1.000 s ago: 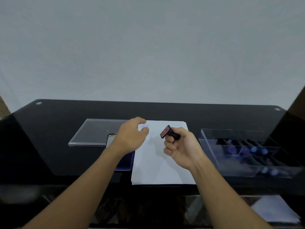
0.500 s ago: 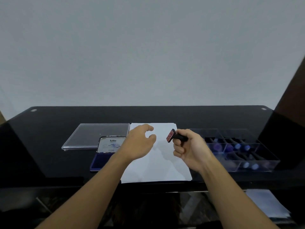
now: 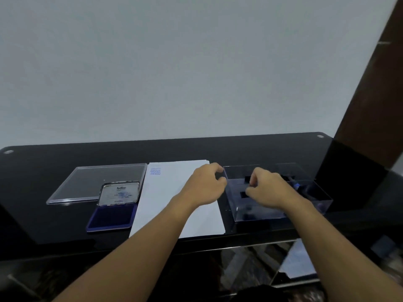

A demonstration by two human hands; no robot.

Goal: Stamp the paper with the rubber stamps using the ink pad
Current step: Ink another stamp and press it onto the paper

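Saw a glossy black glass table (image 3: 65,162) bearing a white paper sheet (image 3: 174,177), a clear plastic lid (image 3: 87,182) left of it, a clear plastic tray (image 3: 257,214) of dark rubber stamps (image 3: 291,178) right of it, an open blue ink pad (image 3: 111,216) at its near left. Found the left hand (image 3: 205,188) over the sheet's right edge, fingers loosely curled on nothing visible, and the right hand (image 3: 268,190) beyond that edge above the tray, fingers bent down, grip impossible to tell.

One table (image 3: 54,162) carries one paper (image 3: 174,192), one ink pad (image 3: 113,216), one clear lid (image 3: 87,184) and one clear box (image 3: 257,214). The paper bears what look like two blue prints (image 3: 155,171). The stamps (image 3: 243,194) in the box are too blurred to count.
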